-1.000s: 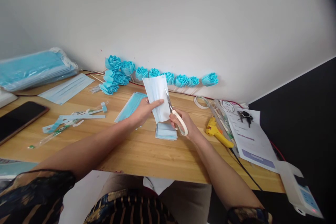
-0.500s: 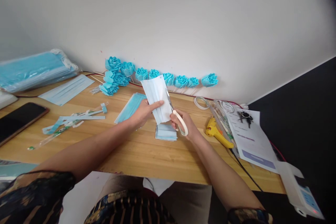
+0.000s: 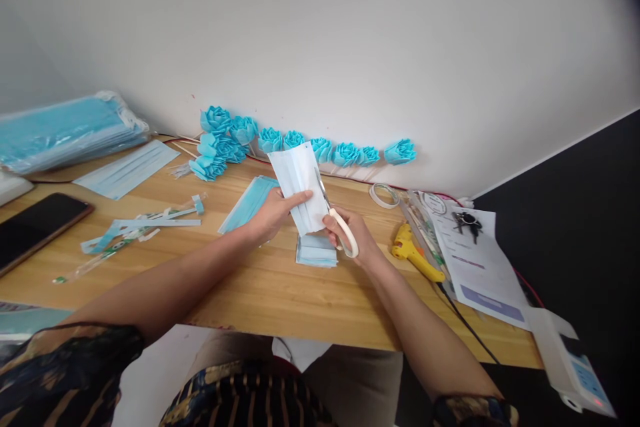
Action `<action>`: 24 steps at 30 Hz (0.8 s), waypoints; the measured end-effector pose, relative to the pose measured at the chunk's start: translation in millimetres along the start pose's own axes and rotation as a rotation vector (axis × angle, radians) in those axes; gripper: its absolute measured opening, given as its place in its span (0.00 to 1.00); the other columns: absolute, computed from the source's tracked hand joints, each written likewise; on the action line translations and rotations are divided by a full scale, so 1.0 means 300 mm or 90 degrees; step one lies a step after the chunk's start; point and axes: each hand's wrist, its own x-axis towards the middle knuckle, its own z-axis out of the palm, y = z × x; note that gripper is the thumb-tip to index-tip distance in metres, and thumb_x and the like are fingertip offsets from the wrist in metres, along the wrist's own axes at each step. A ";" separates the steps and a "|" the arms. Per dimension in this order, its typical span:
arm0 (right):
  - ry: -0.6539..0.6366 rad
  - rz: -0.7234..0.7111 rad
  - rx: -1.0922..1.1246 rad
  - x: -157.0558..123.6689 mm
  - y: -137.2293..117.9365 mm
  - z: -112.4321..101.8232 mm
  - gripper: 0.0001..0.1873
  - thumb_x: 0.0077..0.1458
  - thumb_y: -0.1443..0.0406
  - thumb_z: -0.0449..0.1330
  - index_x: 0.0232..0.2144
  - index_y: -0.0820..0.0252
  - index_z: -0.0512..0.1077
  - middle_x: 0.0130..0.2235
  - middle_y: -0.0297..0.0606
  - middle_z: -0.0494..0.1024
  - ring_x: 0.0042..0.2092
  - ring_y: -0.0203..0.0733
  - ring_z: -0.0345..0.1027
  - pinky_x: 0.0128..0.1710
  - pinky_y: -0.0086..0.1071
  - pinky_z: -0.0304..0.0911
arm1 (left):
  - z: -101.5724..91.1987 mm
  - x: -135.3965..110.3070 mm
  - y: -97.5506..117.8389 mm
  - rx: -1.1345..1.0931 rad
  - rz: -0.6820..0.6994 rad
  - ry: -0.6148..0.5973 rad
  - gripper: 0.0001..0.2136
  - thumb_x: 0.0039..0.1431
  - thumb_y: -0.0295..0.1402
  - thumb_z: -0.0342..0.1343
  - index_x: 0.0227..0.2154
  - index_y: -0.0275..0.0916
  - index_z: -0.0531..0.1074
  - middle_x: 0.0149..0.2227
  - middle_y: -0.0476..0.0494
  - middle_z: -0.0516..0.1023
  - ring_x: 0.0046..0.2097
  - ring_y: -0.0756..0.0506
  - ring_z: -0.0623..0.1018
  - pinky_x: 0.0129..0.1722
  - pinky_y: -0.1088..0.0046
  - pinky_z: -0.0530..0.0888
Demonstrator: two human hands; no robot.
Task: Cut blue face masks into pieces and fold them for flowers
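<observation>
My left hand (image 3: 276, 211) pinches a pale blue-white face mask piece (image 3: 296, 177) between thumb and fingers, held tilted above the table. In my right hand (image 3: 353, 235) are white-handled scissors (image 3: 345, 232), their blades lying along the right edge of the mask piece. Whether the blades are parted is hard to make out. Under the held piece lies a small stack of cut light blue pieces (image 3: 317, 252). A stack of blue masks (image 3: 247, 203) rests just left, partly behind my left hand.
Blue flowers (image 3: 346, 154) line the wall. At left are bagged masks (image 3: 65, 133), a flat mask (image 3: 129, 170), a phone (image 3: 43, 230) and cut strips (image 3: 150, 223). Rightward lie a tape roll (image 3: 384, 196), a yellow glue gun (image 3: 416, 255), keys (image 3: 467, 223) on papers and a power strip (image 3: 573, 363).
Hardly anything differs. Both hands, the mask piece and the scissors stay in nearly the same place; the blades look slightly shifted against the mask's edge.
</observation>
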 end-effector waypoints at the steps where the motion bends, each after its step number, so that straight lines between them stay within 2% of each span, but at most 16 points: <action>1: 0.001 0.000 0.002 0.001 0.001 0.001 0.29 0.43 0.40 0.70 0.25 0.57 0.68 0.19 0.26 0.64 0.19 0.29 0.53 0.18 0.27 0.47 | -0.001 0.000 0.000 0.001 -0.001 0.000 0.23 0.42 0.42 0.74 0.39 0.33 0.80 0.44 0.35 0.85 0.46 0.35 0.82 0.44 0.63 0.76; 7: 0.010 0.000 0.001 0.006 0.008 0.000 0.30 0.42 0.40 0.70 0.24 0.58 0.67 0.19 0.26 0.64 0.18 0.27 0.53 0.17 0.26 0.47 | -0.007 0.002 -0.006 0.000 0.000 -0.009 0.24 0.42 0.43 0.74 0.40 0.34 0.80 0.45 0.35 0.85 0.48 0.34 0.82 0.46 0.62 0.77; 17: 0.018 0.024 0.010 0.005 0.001 0.001 0.28 0.41 0.43 0.72 0.23 0.58 0.67 0.20 0.26 0.66 0.17 0.27 0.54 0.16 0.26 0.48 | -0.008 0.006 -0.011 -0.011 -0.006 -0.001 0.22 0.42 0.42 0.75 0.38 0.34 0.80 0.42 0.37 0.85 0.43 0.38 0.82 0.42 0.66 0.75; 24: 0.013 0.025 0.002 0.009 0.001 -0.003 0.25 0.41 0.46 0.72 0.24 0.58 0.69 0.20 0.26 0.67 0.16 0.27 0.54 0.15 0.27 0.47 | -0.009 0.008 -0.016 -0.012 -0.004 0.003 0.23 0.41 0.42 0.75 0.39 0.34 0.80 0.42 0.37 0.85 0.43 0.38 0.82 0.42 0.66 0.76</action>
